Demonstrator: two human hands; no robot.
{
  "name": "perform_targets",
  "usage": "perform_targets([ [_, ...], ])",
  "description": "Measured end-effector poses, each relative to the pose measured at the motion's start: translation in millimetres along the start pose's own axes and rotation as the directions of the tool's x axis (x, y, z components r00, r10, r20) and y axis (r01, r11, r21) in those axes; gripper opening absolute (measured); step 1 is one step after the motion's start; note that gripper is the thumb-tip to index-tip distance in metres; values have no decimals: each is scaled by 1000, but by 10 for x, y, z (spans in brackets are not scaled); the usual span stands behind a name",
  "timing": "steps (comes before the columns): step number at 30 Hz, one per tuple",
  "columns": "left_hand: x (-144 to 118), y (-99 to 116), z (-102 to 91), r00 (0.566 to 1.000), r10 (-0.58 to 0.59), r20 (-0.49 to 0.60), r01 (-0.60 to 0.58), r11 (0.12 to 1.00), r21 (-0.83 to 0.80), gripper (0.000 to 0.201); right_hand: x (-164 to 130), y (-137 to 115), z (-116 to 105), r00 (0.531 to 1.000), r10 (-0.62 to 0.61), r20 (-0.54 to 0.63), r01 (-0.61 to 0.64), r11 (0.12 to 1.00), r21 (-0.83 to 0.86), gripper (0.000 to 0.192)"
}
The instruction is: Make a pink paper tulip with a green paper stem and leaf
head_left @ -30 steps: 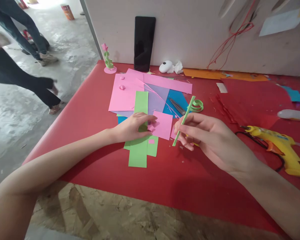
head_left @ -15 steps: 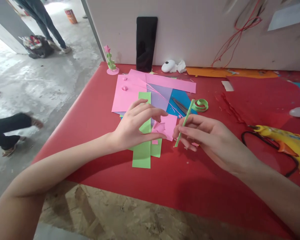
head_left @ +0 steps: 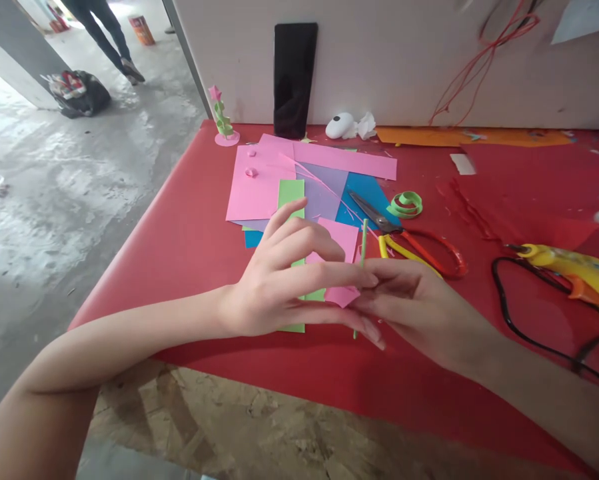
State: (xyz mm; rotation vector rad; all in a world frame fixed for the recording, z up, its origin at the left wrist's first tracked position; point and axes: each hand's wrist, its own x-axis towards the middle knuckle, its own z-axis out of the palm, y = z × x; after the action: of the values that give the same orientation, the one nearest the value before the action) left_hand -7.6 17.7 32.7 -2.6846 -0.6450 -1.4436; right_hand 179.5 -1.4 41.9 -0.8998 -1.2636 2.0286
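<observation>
while held: one green stick [head_left: 363, 241], one pink piece [head_left: 343, 295]

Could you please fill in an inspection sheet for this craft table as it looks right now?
Surface: red table cover over a chipboard top.
Job's things: green stick and small pink paper piece, held between both hands.
Clutter: paper sheets, scissors, green coil, glue gun, phone leaning on the wall, paper flower.
Grippers: left hand pinches the pink piece; right hand holds the stick.
Cables: black cord from the glue gun; red wire on the wall.
Surroundings: concrete floor, bag, a person's legs.
</observation>
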Motion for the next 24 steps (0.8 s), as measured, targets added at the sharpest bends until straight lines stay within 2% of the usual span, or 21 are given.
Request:
perform_targets([
  [5,-8,-7,-1,1000,-10,13,10,1000,-21,25,-10,8,34,999,-13,-36,15,999,46,10],
  [10,27,-8,-54,996,-24,86,30,997,-70,18,-39,-35,12,990,-20,-137,1,990,-139,17],
  [12,44,6,-64,992,-70,109,84,988,-128,10,-52,-49,-11,983,-42,-178,3,977,-213,21],
  [14,52,21,-62,976,-177,125,202,953,-227,10,-57,-59,-35,975,-76,-211,22,968,-250,24],
  [17,41,28,-49,934,-321,154,356,841,-407,19,-50,-71,-56,966,-108,-233,45,965,-260,23],
  [20,15,24,-35,932,-324,165,361,768,-530,24,-40,-75,-51,967,-102,-235,50,975,-218,21],
  [24,-10,33,-9,934,-313,171,354,755,-552,24,-47,-72,-17,989,-26,-142,12,995,-98,18],
])
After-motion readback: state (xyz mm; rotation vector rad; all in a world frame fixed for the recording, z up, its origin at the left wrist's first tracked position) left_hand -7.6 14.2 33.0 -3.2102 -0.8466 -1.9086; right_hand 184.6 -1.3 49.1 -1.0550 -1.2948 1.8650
